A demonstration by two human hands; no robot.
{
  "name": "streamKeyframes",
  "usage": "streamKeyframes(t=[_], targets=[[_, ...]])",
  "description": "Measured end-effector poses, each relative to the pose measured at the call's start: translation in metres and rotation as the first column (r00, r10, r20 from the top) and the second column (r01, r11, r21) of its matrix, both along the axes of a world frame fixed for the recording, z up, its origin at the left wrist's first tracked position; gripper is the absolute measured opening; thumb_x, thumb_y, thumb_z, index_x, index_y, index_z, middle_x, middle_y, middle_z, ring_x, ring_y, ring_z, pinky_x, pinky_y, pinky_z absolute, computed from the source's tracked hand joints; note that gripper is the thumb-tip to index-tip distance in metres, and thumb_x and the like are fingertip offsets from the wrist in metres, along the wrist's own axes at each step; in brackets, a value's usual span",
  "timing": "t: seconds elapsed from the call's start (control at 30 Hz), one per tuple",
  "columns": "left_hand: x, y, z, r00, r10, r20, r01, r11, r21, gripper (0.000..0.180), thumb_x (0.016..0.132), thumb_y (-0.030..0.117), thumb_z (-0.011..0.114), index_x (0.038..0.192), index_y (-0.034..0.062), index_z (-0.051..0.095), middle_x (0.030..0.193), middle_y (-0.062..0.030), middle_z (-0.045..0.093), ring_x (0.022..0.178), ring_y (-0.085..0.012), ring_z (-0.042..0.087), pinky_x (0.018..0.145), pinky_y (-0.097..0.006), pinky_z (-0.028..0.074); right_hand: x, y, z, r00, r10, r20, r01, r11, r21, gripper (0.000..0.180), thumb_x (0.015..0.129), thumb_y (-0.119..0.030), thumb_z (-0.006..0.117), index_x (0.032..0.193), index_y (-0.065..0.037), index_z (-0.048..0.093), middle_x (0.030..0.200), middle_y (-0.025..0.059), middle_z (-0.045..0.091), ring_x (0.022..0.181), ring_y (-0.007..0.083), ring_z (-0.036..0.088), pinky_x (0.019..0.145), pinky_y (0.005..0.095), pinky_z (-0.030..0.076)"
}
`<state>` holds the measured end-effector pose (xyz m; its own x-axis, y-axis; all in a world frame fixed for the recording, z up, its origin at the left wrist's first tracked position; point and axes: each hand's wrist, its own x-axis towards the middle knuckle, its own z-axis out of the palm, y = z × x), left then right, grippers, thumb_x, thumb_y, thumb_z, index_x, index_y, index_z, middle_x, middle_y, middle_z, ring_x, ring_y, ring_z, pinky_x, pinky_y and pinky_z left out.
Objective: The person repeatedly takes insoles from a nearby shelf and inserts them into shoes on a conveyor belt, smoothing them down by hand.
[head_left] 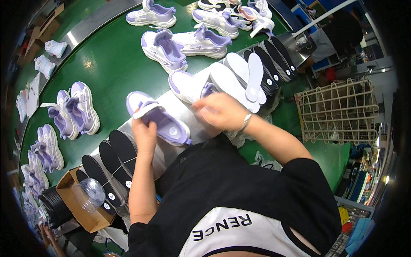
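Observation:
My left hand [145,136] grips the tongue of a white and lilac sneaker [175,130], thumb inside the opening. A pale insole with a round mark shows inside that shoe. My right hand [220,112] is curled and partly blurred beside the matching sneaker [184,87], at its opening; what its fingers hold, if anything, is hidden. Both shoes rest at a grey metal surface [160,100] in front of me. White insoles [230,83] lie just right of the right hand's shoe.
Stacked black insoles [113,160] stand left, next to a cardboard box [70,192] containing a clear plastic piece. More black insoles [267,64] are at the right. Paired sneakers [79,109] sit along the green surface [113,55]. A wire rack [338,111] stands right; another person [338,36] is beyond.

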<state>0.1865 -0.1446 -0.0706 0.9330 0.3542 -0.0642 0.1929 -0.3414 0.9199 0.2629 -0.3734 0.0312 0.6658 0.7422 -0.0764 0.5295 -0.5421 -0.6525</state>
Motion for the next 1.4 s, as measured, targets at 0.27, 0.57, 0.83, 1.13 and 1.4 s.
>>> streamKeyframes(t=[0.27,0.57,0.83,1.13,1.4], targets=[[0.008,-0.07,0.053,0.792,-0.251,0.557,-0.136,0.817,0.561,0.066,0.061,0.007,0.064,0.117,-0.0008,0.029,0.115,-0.0191,0.037,0.107,-0.0327,0.035,0.09,-0.042,0.025,0.082,-0.153,-0.085,0.506,-0.797,0.329,0.837,0.362,-0.411,0.067,0.064,-0.055,0.056,0.097,0.004,0.051,0.1,0.0229,0.054,0.094,0.0351,0.052,0.079,0.04,0.042],[0.085,-0.115,0.033,0.973,-0.222,0.06,0.219,0.975,0.047,0.026,0.076,0.019,0.051,0.087,-0.0036,0.042,0.072,-0.0241,0.055,0.068,-0.0405,0.053,0.061,-0.046,0.041,0.09,-0.186,-0.078,0.385,-0.846,0.368,0.923,0.345,-0.171,0.049,0.061,-0.036,0.065,0.086,0.003,0.05,0.084,0.0161,0.057,0.078,0.032,0.055,0.072,0.0386,0.044],[0.082,-0.11,0.025,0.991,-0.131,-0.008,0.131,0.986,0.107,0.028,0.075,0.017,0.05,0.092,-0.0028,0.04,0.069,-0.0256,0.055,0.065,-0.0417,0.053,0.06,-0.046,0.042,0.008,-0.091,0.041,0.271,-0.483,-0.833,0.542,0.791,-0.282,0.015,0.07,-0.014,0.056,0.065,0.0,0.058,0.049,0.0048,0.05,0.033,0.0119,0.044,0.03,0.0229,0.033],[0.071,-0.106,0.026,0.988,-0.135,-0.07,0.144,0.977,0.155,0.022,0.074,0.014,0.05,0.086,-0.0034,0.043,0.071,-0.0239,0.055,0.067,-0.0402,0.054,0.062,-0.045,0.042,0.008,-0.045,0.005,0.823,-0.254,-0.508,0.082,0.938,-0.336,0.027,0.066,-0.023,0.052,0.067,0.004,0.058,0.06,0.0168,0.056,0.053,0.0239,0.053,0.056,0.0313,0.042],[0.07,-0.108,0.026,0.983,-0.176,-0.06,0.184,0.97,0.157,0.021,0.074,0.014,0.051,0.082,-0.003,0.041,0.071,-0.0243,0.054,0.067,-0.041,0.053,0.062,-0.046,0.041,0.007,-0.08,0.03,0.646,-0.298,-0.703,0.199,0.955,-0.222,0.018,0.067,-0.018,0.055,0.066,-0.001,0.06,0.055,0.0047,0.053,0.053,0.0126,0.05,0.051,0.0261,0.039]])
